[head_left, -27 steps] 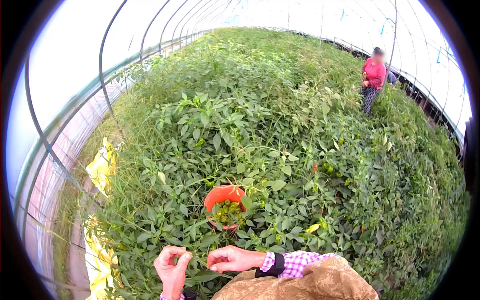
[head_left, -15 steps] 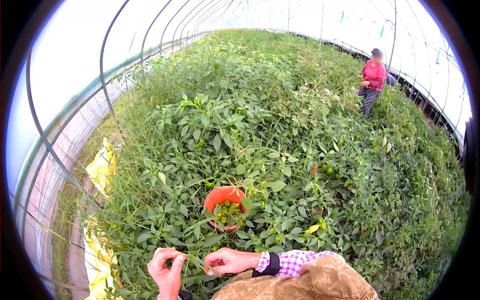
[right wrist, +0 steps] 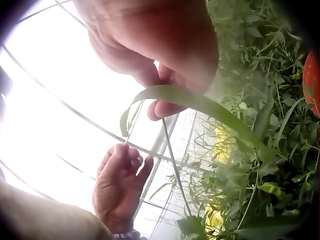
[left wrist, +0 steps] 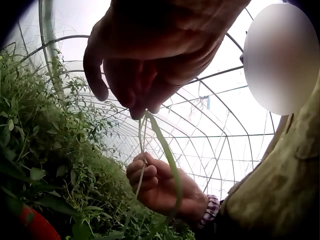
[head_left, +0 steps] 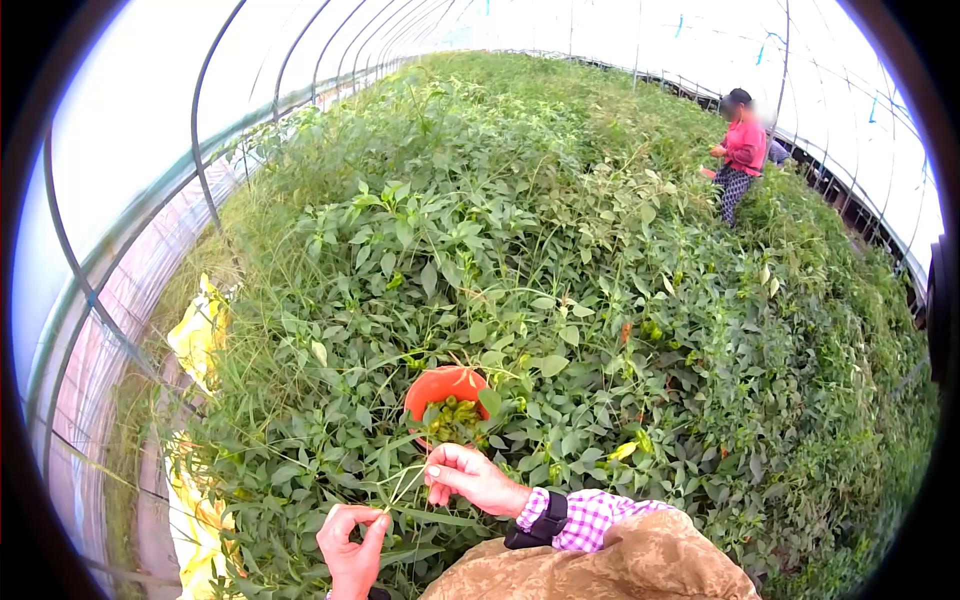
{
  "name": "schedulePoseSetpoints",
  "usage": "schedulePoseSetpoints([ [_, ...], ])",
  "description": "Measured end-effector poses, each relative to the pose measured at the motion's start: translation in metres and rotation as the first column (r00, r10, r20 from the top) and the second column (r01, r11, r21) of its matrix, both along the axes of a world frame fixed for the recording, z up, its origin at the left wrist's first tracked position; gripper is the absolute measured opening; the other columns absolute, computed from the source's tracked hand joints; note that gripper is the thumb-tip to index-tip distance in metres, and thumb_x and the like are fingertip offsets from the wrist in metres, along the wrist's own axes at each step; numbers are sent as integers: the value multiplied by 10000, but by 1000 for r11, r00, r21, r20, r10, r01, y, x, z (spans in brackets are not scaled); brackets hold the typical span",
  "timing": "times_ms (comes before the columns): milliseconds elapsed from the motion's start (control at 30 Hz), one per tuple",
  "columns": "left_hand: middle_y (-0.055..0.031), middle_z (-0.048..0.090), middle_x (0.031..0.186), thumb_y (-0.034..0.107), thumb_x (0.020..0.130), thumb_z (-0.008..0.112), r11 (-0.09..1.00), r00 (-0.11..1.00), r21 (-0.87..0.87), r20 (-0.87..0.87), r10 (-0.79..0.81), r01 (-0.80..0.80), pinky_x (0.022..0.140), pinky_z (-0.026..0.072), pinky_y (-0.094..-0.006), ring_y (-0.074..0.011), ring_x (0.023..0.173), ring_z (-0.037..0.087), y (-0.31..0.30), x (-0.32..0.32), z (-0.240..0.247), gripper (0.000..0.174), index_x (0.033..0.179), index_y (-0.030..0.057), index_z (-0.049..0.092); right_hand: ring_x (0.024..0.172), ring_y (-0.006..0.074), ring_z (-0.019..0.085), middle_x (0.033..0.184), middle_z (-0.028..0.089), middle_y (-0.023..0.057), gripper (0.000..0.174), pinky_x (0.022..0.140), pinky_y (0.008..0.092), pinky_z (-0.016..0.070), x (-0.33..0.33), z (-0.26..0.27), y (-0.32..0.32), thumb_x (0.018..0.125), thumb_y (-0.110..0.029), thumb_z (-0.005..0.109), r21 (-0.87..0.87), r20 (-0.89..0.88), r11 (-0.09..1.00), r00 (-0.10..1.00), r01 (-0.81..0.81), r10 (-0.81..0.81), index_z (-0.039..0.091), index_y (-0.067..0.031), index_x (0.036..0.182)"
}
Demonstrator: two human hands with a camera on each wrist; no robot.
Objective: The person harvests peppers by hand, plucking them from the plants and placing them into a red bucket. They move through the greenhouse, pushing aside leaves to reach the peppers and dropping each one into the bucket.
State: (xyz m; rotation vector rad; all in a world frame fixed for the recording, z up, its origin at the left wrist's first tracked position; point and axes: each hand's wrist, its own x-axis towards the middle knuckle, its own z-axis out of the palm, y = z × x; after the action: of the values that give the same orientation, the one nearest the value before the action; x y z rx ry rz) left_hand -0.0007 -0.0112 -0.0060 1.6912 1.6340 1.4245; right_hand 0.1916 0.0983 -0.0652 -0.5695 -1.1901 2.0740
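Note:
Between thumb and fingertips, my left hand pinches the end of a thin pale green grass stem. My right hand, higher and to the right, pinches the same grass, which spans the gap between both hands. A long flat grass blade hangs in a curve from the left fingertips in the left wrist view. In the right wrist view, this blade arches across the right fingertips, and a thin stem runs down from them. Just beyond the right hand sits a red-orange bucket holding several green peppers.
Dense pepper plants surround the bucket. Yellow sacks lie along the left edge beside the plastic greenhouse wall. Farther back on the right, a person in a pink top stands among the plants. A yellow-green pepper shows among leaves.
My right hand has risen toward the bucket, and the grass now stretches visibly between both hands. The left hand has shifted slightly. The person in pink has turned to the left.

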Motion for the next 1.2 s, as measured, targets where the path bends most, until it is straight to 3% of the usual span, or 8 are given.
schedulePoseSetpoints([
  [167, -77, 647, 817, -22, 748, 700, 999, 999, -36, 33, -19, 20, 716, 474, -263, -133, 750, 595, 0, 10, -30, 113, 808, 1, 606, 794, 156, 644, 915, 604, 46, 128, 673, 266, 518, -1, -3, -1, 969, -152, 516, -161, -176, 986, 983, 33, -61, 510, -38, 1026],
  [400, -160, 680, 933, -39, 862, 599, 893, 749, -266, 654, -110, 364, 751, 518, -270, -141, 813, 646, -4, 22, -49, 137, 862, 11, 472, 809, 168, 647, 913, 601, 44, 97, 697, 285, 529, -2, -9, -4, 973, -139, 504, -219, -265, 976, 963, -15, -44, 518, -54, 1018],
  [633, -103, 649, 800, -67, 847, 614, 920, 747, -249, 661, -68, 304, 665, 554, -270, -154, 719, 654, -7, 10, -44, 116, 854, -2, 519, 843, 165, 649, 958, 617, 52, 130, 711, 287, 521, 7, -4, -1, 966, -149, 515, -145, -165, 988, 986, -57, 33, 528, -54, 1055],
  [767, -36, 609, 735, -42, 849, 603, 975, 979, -86, 8, 204, -203, 629, 470, -228, -89, 672, 582, -10, -61, -12, 94, 824, 10, 529, 919, 168, 637, 1006, 650, 84, 237, 770, 301, 505, 27, -45, 17, 926, -178, 551, 216, 445, 920, 871, -328, 207, 566, -25, 1107],
  [867, -121, 609, 1090, 2, 824, 617, 852, 417, 131, -828, 375, -506, 864, 443, -375, -293, 1007, 572, -40, -132, 15, 234, 1048, 45, 566, 972, 233, 632, 1044, 668, 120, 340, 850, 340, 487, 53, -103, 0, 891, -243, 576, 149, 747, 788, 590, -598, 307, 586, -18, 1146],
  [933, -124, 474, 1347, 4, 830, 597, 766, 89, 225, -934, 345, -602, 974, 396, -414, -335, 1224, 453, -50, -144, 18, 365, 1188, 68, 555, 1022, 282, 612, 1091, 652, 136, 392, 897, 373, 468, 69, -144, -20, 884, -286, 579, 229, 788, 671, 538, -705, 297, 577, -30, 1181],
  [1100, -133, 626, 1129, 7, 858, 572, 935, 889, -285, -453, 62, -211, 899, 468, -350, -264, 1051, 600, -49, -63, 14, 214, 1061, 30, 638, 1314, 364, 342, 1383, 426, 155, 433, 1053, 505, 309, 87, -197, -53, 868, -268, 604, 80, 967, 627, 212, -775, 139, 536, -96, 1260],
  [1200, -130, 666, 1040, 40, 880, 559, 731, 921, -591, 57, -385, 342, 859, 492, -339, -261, 977, 636, -23, 7, -28, 207, 1070, 18, 638, 1342, 368, 299, 1422, 396, 159, 465, 1103, 573, 107, 111, -227, -57, 870, -281, 596, 246, 969, 629, 167, -737, -183, 497, -146, 1304],
])
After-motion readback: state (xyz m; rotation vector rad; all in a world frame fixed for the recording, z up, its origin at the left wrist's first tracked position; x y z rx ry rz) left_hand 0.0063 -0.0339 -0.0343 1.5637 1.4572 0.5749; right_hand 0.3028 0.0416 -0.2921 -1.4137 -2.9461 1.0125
